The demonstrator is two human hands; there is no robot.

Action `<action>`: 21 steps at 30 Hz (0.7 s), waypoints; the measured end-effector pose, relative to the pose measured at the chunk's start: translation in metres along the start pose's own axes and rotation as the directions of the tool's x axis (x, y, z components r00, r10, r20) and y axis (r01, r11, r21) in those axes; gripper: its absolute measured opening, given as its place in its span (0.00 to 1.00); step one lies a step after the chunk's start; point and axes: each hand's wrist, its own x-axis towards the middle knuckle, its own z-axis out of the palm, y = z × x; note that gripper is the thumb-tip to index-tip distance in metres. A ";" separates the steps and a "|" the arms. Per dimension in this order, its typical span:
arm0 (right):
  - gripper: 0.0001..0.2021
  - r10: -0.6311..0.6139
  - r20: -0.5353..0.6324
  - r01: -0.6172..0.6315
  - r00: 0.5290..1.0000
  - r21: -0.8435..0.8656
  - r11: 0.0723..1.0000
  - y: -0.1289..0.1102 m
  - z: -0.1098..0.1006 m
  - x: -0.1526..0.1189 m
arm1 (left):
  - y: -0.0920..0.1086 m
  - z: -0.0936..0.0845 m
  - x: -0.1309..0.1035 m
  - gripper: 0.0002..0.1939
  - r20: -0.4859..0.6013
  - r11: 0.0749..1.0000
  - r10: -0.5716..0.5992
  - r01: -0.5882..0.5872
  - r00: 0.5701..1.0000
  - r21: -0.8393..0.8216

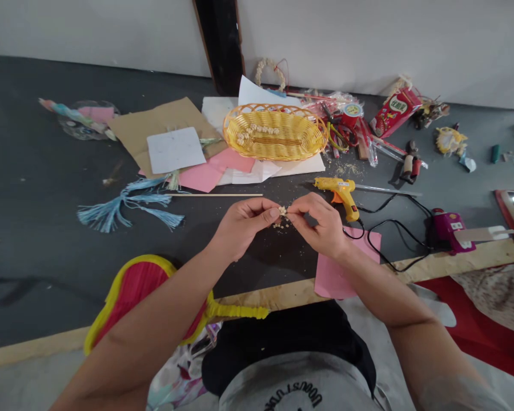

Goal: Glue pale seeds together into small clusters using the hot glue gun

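Between my two hands is a small cream-coloured flower-shaped piece [282, 211]. The thumb and fingers of my left hand [251, 222] pinch its left side. My right hand [319, 220] is closed in a pinch at its right edge; the fingertips partly hide the contact. Loose pale bits [279, 226] lie on the dark table just below. To the right of my right hand rests a yellow glue gun [340, 191] with a clear glue stick [388, 189] in its back. A yellow wicker basket [278, 149] beyond my hands holds several similar cream flowers [259, 131].
Blue tassels [111, 208] and a thin stick [223, 195] lie left of my hands. A red fan with yellow edging [132, 291] sits under my left forearm. Pink paper [332, 274] lies under my right forearm. A black cord [394, 228] runs to a purple power socket [449, 231].
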 end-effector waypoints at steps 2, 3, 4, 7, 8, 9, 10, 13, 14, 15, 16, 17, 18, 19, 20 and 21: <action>0.04 -0.002 0.004 0.002 1.000 -0.003 1.000 0.000 0.000 0.000 | 0.001 0.000 0.000 0.10 0.000 1.000 0.000 0.000 1.000 0.008; 0.04 -0.005 0.005 0.005 1.000 -0.003 1.000 0.000 -0.001 0.000 | 0.001 0.000 -0.001 0.10 -0.001 1.000 0.000 0.000 1.000 0.017; 0.04 -0.008 0.006 0.009 1.000 -0.003 1.000 0.000 -0.001 0.000 | 0.002 0.000 -0.001 0.10 -0.002 1.000 0.000 0.000 1.000 0.026; 0.04 -0.016 0.008 0.016 1.000 0.006 1.000 0.000 -0.002 0.000 | 0.002 0.000 -0.001 0.10 -0.003 0.999 0.001 -0.001 1.000 0.044; 0.04 -0.005 0.006 0.005 1.000 0.018 1.000 0.000 -0.003 0.000 | 0.001 0.000 0.000 0.10 -0.004 0.999 0.005 -0.005 1.000 0.046; 0.03 0.018 0.003 -0.018 1.000 0.038 0.999 0.000 -0.003 0.000 | 0.001 0.001 0.000 0.10 -0.004 0.999 0.010 -0.010 1.000 0.050; 0.03 0.056 0.000 -0.055 0.998 0.066 0.996 0.000 -0.003 -0.001 | 0.001 0.001 0.000 0.10 -0.006 0.998 0.016 -0.015 1.000 0.057; 0.03 0.214 0.016 -0.213 0.977 0.168 0.963 0.001 -0.004 -0.003 | 0.000 0.000 0.000 0.10 -0.016 0.995 0.033 -0.032 0.999 0.096; 0.04 0.255 0.030 -0.256 0.967 0.195 0.947 0.001 -0.003 -0.003 | 0.001 0.000 0.000 0.10 -0.017 0.993 0.036 -0.034 0.999 0.113; 0.04 0.280 0.045 -0.283 0.959 0.214 0.935 0.001 -0.003 -0.004 | 0.001 0.000 -0.001 0.11 -0.017 0.991 0.038 -0.035 0.999 0.131; 0.04 0.290 0.060 -0.296 0.955 0.226 0.928 0.002 -0.003 -0.004 | 0.001 0.000 -0.001 0.11 -0.015 0.988 0.039 -0.036 0.999 0.148; 0.05 0.287 0.072 -0.296 0.955 0.232 0.926 0.002 -0.002 -0.004 | 0.002 0.000 -0.001 0.11 -0.014 0.985 0.041 -0.038 0.999 0.166; 0.05 0.278 0.082 -0.289 0.957 0.232 0.929 0.002 -0.002 -0.004 | 0.002 0.001 -0.002 0.12 -0.014 0.982 0.043 -0.040 0.999 0.182; 0.05 0.266 0.088 -0.280 0.960 0.230 0.932 0.002 -0.002 -0.004 | 0.003 0.001 -0.002 0.12 -0.015 0.980 0.045 -0.041 0.999 0.196; 0.05 0.254 0.092 -0.269 0.963 0.227 0.936 0.002 -0.002 -0.004 | 0.003 0.001 -0.002 0.12 -0.018 0.977 0.047 -0.042 0.999 0.208; 0.05 0.242 0.093 -0.257 0.966 0.225 0.940 0.001 -0.002 -0.004 | 0.004 0.002 -0.002 0.13 -0.021 0.975 0.048 -0.043 0.999 0.218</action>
